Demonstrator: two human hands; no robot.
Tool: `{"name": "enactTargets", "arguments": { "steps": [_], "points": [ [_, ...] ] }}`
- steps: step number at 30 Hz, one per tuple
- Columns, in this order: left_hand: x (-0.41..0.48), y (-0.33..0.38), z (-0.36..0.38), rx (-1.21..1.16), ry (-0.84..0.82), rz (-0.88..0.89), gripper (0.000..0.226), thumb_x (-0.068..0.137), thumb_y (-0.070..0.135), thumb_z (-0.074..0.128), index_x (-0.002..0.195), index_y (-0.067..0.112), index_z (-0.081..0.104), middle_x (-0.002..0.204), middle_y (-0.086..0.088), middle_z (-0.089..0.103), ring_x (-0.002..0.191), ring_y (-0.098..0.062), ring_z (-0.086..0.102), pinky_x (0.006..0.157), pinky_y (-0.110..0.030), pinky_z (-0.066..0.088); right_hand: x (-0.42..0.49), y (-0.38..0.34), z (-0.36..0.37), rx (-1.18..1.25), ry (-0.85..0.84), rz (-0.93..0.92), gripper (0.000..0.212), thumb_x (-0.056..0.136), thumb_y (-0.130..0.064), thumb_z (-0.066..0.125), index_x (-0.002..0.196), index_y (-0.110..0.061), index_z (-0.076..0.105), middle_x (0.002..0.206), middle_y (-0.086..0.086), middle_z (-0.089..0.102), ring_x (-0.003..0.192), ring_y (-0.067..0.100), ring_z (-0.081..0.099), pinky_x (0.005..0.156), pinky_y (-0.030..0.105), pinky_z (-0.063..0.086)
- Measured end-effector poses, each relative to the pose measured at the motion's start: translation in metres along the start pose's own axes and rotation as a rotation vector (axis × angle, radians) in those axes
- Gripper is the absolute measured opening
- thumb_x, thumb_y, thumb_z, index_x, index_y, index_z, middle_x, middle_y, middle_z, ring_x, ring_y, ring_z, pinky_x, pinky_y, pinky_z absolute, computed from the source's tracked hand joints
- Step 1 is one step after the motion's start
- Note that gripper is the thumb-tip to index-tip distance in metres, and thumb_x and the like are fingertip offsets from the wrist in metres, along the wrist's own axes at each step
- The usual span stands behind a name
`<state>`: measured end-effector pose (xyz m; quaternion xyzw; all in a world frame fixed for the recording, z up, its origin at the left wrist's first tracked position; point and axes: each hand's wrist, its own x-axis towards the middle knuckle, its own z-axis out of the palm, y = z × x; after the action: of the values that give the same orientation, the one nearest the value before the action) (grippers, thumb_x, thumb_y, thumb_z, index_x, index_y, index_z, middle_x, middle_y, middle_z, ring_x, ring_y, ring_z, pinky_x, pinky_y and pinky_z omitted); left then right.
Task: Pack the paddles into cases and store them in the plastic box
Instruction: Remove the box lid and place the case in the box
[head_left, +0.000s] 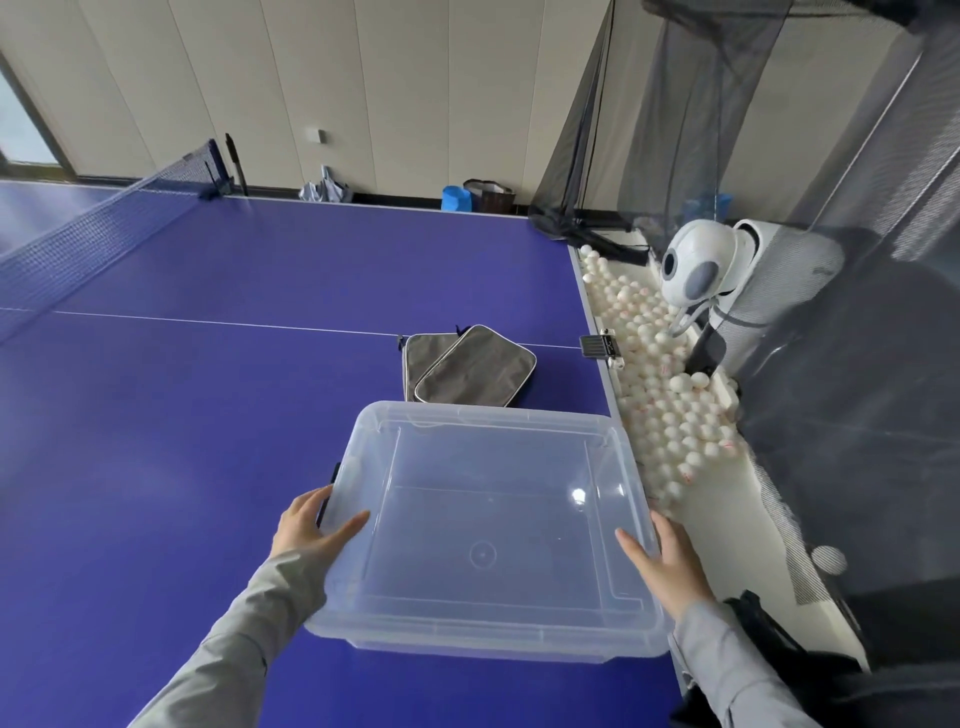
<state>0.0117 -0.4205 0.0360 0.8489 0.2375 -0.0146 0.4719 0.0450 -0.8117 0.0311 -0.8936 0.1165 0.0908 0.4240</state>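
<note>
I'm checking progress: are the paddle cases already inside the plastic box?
No, both grey cases lie overlapping on the blue table beyond the plastic box.

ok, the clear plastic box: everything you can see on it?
The clear rectangular plastic box is see-through, round-cornered, apparently lidded, with a dark latch on its left side. Nothing shows inside. It is level over the near right corner of the blue table; the left hand and right hand grip its sides, thumbs on top.
</note>
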Motion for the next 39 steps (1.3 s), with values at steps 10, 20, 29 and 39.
{"name": "enactTargets", "arguments": {
  "steps": [10,20,29,39],
  "points": [
    [0.000,0.003,-0.002,-0.228,-0.122,-0.124,0.099,0.062,0.036,0.085,0.144,0.022,0.032,0.141,0.003,0.037,0.123,-0.019,0.040,0.097,-0.041,0.039,0.000,-0.011,-0.007,0.034,-0.047,-0.018,0.077,0.087,-0.027,0.065,0.147,-0.005,0.022,0.154,0.010,0.021,0.142,0.023,0.022,0.117,0.035,0.019],
    [0.011,0.039,-0.035,-0.295,-0.077,0.017,0.103,0.063,0.020,0.086,0.147,0.025,0.026,0.127,0.017,0.047,0.112,-0.011,0.053,0.082,-0.010,0.043,0.019,-0.062,-0.024,0.043,0.080,-0.125,0.076,0.079,-0.019,0.074,0.141,-0.001,0.034,0.141,0.020,0.037,0.132,0.030,0.036,0.111,0.035,0.027],
    [0.045,0.055,-0.099,-0.245,0.099,0.034,0.104,0.064,0.009,0.086,0.148,0.019,0.025,0.139,-0.012,0.047,0.125,-0.024,0.048,0.100,-0.034,0.041,0.060,-0.146,0.011,0.046,-0.005,-0.203,0.079,0.083,-0.031,0.069,0.146,-0.013,0.024,0.151,0.009,0.034,0.136,0.024,0.035,0.104,0.027,0.029],
    [0.135,0.023,-0.211,-0.142,0.142,0.059,0.075,0.063,0.016,0.087,0.125,0.029,0.047,0.100,0.009,0.057,0.092,-0.013,0.055,0.060,-0.023,0.040,0.081,-0.243,0.126,0.038,0.031,-0.168,0.070,0.081,-0.037,0.070,0.135,-0.009,0.035,0.129,0.014,0.053,0.108,0.029,0.052,0.086,0.029,0.037]
  ]
}}
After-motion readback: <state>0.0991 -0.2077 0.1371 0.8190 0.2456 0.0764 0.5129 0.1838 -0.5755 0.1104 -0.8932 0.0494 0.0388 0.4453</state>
